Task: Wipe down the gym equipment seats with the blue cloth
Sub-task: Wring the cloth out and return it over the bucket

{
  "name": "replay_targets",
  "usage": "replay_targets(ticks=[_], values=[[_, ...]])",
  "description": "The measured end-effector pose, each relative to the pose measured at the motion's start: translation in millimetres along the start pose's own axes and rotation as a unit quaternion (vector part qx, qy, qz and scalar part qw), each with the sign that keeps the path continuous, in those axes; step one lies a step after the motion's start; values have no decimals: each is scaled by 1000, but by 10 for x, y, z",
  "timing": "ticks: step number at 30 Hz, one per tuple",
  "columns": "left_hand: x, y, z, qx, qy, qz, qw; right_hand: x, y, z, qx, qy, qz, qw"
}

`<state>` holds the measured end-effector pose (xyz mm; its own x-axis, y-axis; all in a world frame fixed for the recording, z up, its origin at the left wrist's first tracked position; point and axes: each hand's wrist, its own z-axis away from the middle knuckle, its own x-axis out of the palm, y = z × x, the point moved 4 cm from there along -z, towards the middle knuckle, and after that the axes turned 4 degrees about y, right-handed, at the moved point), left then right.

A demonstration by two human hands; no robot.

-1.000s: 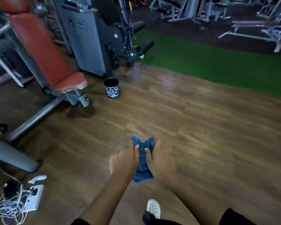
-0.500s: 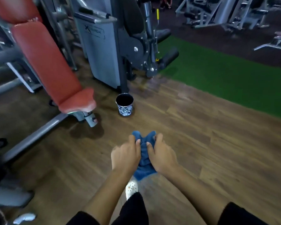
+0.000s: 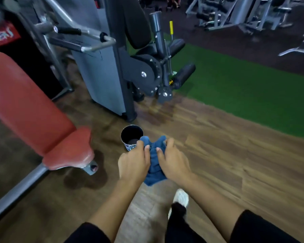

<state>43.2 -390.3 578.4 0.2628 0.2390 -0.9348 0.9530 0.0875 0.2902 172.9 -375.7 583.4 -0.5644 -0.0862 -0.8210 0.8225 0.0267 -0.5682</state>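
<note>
Blue cloth [image 3: 154, 160] bunched in the air over the wood floor [image 3: 235, 155], just beside the dark patterned cup [image 3: 130, 135] — the left hand [image 3: 133, 162] and the right hand [image 3: 174, 162] each clench a side of it. No seat is touched, so this looks like readying the cloth, perhaps wringing it. Next it would need carrying left to the red seat pad [image 3: 72, 148] and pressing flat. Count: one cloth, one cup, one red bench, one black-padded machine [image 3: 135, 23] behind — farther machines blur.
</note>
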Motion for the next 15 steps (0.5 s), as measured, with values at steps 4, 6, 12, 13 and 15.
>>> replay_targets(ticks=[4, 6, 12, 13, 15], values=[[277, -10, -733, -39, 1, 2, 999, 59, 17, -875, -31, -20, 18, 999], [423, -16, -1115, -69, 4, -2, 998, 84, 29, -1353, -44, -38, 17, 998], [604, 49, -2163, -154, 42, 5, 987, -18, -122, -2675, -127, -97, 24, 987], [629, 46, -2321, -164, 55, 11, 985, -30, -166, -2874, -140, -106, 26, 984], [665, 10, -2578, -188, 78, 23, 979, -34, -250, -3209, -152, -116, 26, 981]])
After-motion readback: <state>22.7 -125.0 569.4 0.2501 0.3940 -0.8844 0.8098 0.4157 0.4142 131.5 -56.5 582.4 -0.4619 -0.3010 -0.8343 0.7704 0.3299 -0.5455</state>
